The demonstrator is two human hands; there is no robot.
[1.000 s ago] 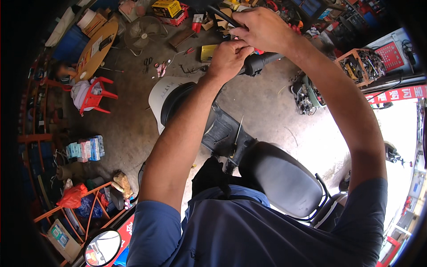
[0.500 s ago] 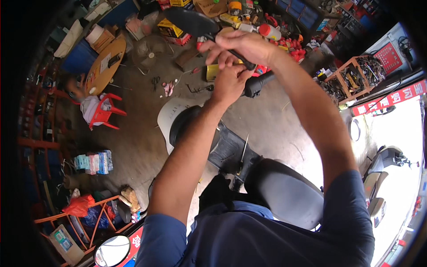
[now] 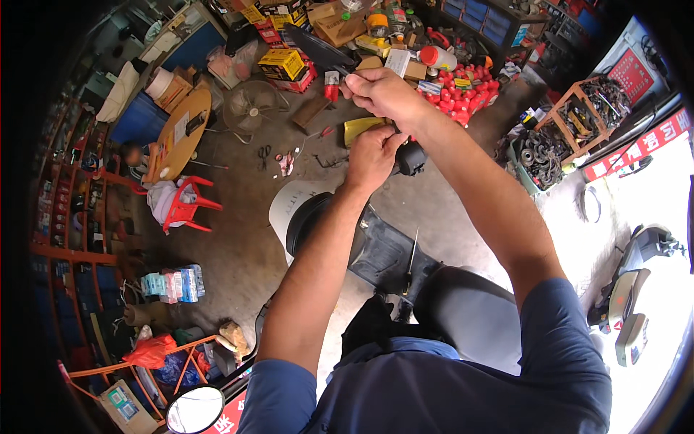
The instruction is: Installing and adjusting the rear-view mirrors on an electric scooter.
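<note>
1. The right hand (image 3: pixel 384 94) is covering one end of the black mirror (image 3: pixel 318 49).
2. The left hand (image 3: pixel 372 158) is hiding most of its own fingers.
3. The lower edge is cutting off the shirt (image 3: pixel 463 390).

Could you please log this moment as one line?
right hand: holds black mirror by stem | left hand: near handlebar | screwdriver: on footboard

own hands (image 3: pixel 388 95): 2 | black mirror (image 3: pixel 318 49): 1 | round mirror (image 3: pixel 195 410): 1 | screwdriver (image 3: pixel 408 279): 1 | floor fan (image 3: pixel 249 108): 1 | wooden table (image 3: pixel 194 145): 1 | scissors (image 3: pixel 264 155): 1
</note>
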